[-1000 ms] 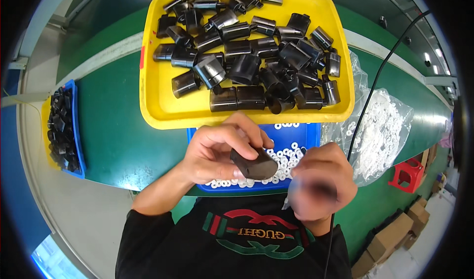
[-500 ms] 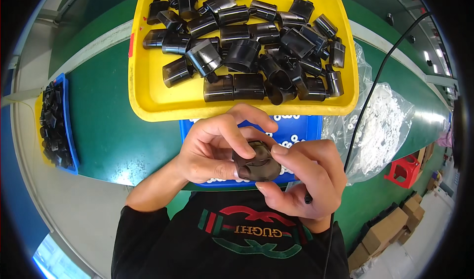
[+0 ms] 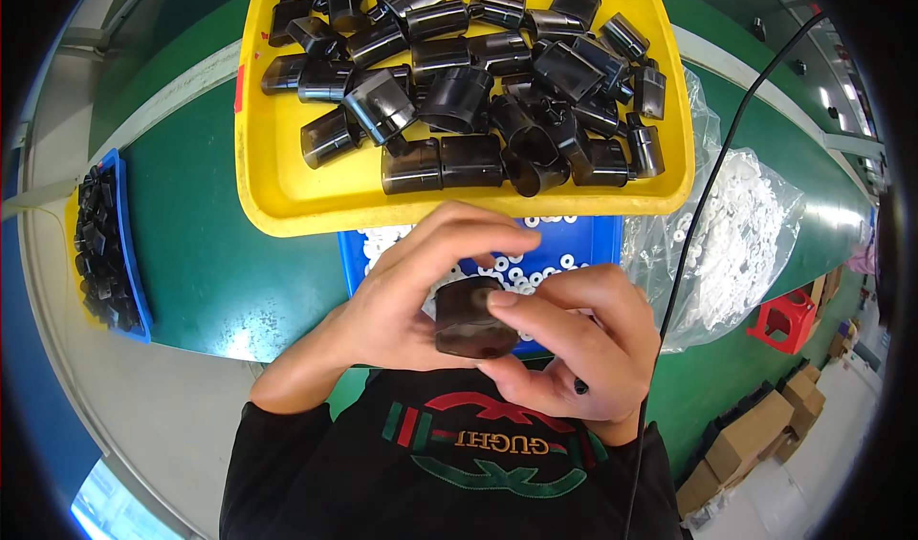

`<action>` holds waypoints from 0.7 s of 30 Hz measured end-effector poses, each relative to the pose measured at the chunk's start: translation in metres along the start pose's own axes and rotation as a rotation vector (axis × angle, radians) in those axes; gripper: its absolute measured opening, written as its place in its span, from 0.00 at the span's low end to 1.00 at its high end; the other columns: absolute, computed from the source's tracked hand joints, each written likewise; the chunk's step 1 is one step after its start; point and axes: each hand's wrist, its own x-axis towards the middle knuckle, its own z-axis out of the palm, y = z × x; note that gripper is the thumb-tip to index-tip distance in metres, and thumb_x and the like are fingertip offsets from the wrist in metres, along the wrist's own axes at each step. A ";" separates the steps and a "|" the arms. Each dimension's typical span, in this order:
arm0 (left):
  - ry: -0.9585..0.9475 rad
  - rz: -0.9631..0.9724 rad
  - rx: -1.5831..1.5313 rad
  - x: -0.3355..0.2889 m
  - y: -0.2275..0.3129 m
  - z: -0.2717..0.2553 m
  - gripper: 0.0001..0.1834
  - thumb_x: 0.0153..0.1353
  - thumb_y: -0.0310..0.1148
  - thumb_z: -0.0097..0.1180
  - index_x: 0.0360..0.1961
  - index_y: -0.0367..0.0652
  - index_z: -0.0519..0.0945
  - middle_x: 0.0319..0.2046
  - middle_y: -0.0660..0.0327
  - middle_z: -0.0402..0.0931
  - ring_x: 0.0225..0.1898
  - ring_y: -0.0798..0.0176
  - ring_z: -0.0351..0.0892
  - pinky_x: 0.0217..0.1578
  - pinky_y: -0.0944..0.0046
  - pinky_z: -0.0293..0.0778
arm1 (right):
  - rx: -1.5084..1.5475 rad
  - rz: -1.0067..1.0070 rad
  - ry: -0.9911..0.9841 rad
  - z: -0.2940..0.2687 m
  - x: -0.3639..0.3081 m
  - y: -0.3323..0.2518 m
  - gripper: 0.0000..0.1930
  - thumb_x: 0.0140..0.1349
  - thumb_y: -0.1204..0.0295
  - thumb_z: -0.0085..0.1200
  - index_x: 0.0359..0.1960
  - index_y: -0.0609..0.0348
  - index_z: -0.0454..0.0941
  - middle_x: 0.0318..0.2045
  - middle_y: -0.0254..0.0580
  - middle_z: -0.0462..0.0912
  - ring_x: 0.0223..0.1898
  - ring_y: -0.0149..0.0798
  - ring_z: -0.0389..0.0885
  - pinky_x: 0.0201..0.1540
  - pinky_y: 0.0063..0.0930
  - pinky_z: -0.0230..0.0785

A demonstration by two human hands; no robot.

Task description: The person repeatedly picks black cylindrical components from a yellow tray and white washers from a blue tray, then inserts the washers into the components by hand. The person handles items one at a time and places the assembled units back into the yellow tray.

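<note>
Green tabletop (image 3: 210, 244) stretches before you, with a red stool (image 3: 782, 322) and cardboard boxes (image 3: 751, 435) on the floor to your right. Your yellow tray (image 3: 287, 191), farther out, carries a jumble of glossy dark parts (image 3: 459, 100). Nearer you, a blue tray (image 3: 604, 236) holds loose white rings (image 3: 378, 244); more fill the clear bag (image 3: 786, 205) to its right. At far left, a blue bin (image 3: 137, 277) is heaped with dark pieces (image 3: 98, 244). Your right hand (image 3: 593, 344) pinches a dark cup (image 3: 473, 328) above the blue tray's near edge. Your left hand (image 3: 406, 291) curls beside it; you cannot tell whether its hidden fingers grip.
</note>
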 end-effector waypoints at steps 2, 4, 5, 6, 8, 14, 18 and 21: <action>0.015 0.036 0.033 0.001 0.001 0.003 0.34 0.43 0.28 0.74 0.55 0.35 0.76 0.44 0.52 0.79 0.46 0.51 0.80 0.46 0.58 0.75 | 0.028 0.021 -0.037 0.004 -0.001 -0.001 0.22 0.41 0.68 0.73 0.42 0.55 0.86 0.31 0.39 0.78 0.28 0.36 0.78 0.26 0.23 0.68; -0.021 0.108 0.094 -0.002 -0.003 -0.001 0.30 0.43 0.27 0.73 0.51 0.35 0.79 0.39 0.53 0.80 0.41 0.51 0.82 0.41 0.58 0.76 | 0.096 -0.044 0.007 0.007 0.001 0.004 0.22 0.41 0.73 0.69 0.43 0.56 0.85 0.33 0.36 0.78 0.21 0.31 0.77 0.21 0.23 0.69; 0.021 0.069 0.081 -0.001 -0.001 -0.001 0.25 0.42 0.25 0.72 0.46 0.37 0.82 0.32 0.55 0.79 0.32 0.54 0.80 0.33 0.60 0.75 | 0.131 -0.075 0.021 0.006 -0.002 0.008 0.21 0.42 0.74 0.68 0.43 0.56 0.85 0.33 0.36 0.79 0.21 0.31 0.77 0.21 0.22 0.68; -0.002 0.003 0.082 -0.001 0.003 -0.003 0.22 0.43 0.23 0.71 0.44 0.36 0.83 0.31 0.55 0.80 0.31 0.57 0.81 0.32 0.62 0.74 | 0.247 -0.091 -0.005 -0.004 0.002 0.008 0.17 0.44 0.75 0.67 0.40 0.56 0.84 0.32 0.36 0.79 0.21 0.31 0.76 0.20 0.22 0.66; -0.043 -0.129 0.092 -0.003 0.007 -0.005 0.18 0.44 0.19 0.68 0.40 0.34 0.85 0.30 0.54 0.80 0.30 0.62 0.81 0.30 0.66 0.73 | 0.488 -0.121 -0.066 -0.021 0.009 0.012 0.10 0.47 0.78 0.63 0.34 0.56 0.83 0.28 0.37 0.79 0.20 0.32 0.74 0.18 0.21 0.62; 0.014 -0.092 0.123 0.003 0.007 0.001 0.15 0.43 0.19 0.68 0.36 0.36 0.85 0.26 0.58 0.80 0.24 0.65 0.77 0.25 0.68 0.69 | 1.293 -0.168 0.358 -0.016 0.024 -0.011 0.14 0.53 0.86 0.55 0.17 0.53 0.68 0.12 0.33 0.72 0.12 0.29 0.65 0.15 0.19 0.54; -0.011 -0.109 0.178 -0.005 -0.002 -0.002 0.13 0.43 0.25 0.71 0.31 0.36 0.82 0.24 0.59 0.78 0.24 0.63 0.76 0.25 0.68 0.68 | 1.292 -0.123 0.197 -0.009 0.032 -0.011 0.15 0.54 0.88 0.55 0.19 0.53 0.67 0.13 0.33 0.71 0.13 0.29 0.65 0.13 0.20 0.51; -0.035 -0.078 0.191 -0.007 -0.005 -0.008 0.16 0.40 0.26 0.71 0.33 0.40 0.81 0.26 0.59 0.78 0.26 0.57 0.78 0.26 0.63 0.71 | 1.184 -0.085 0.164 0.002 0.029 -0.007 0.14 0.56 0.86 0.57 0.21 0.54 0.67 0.16 0.35 0.73 0.15 0.29 0.65 0.14 0.20 0.50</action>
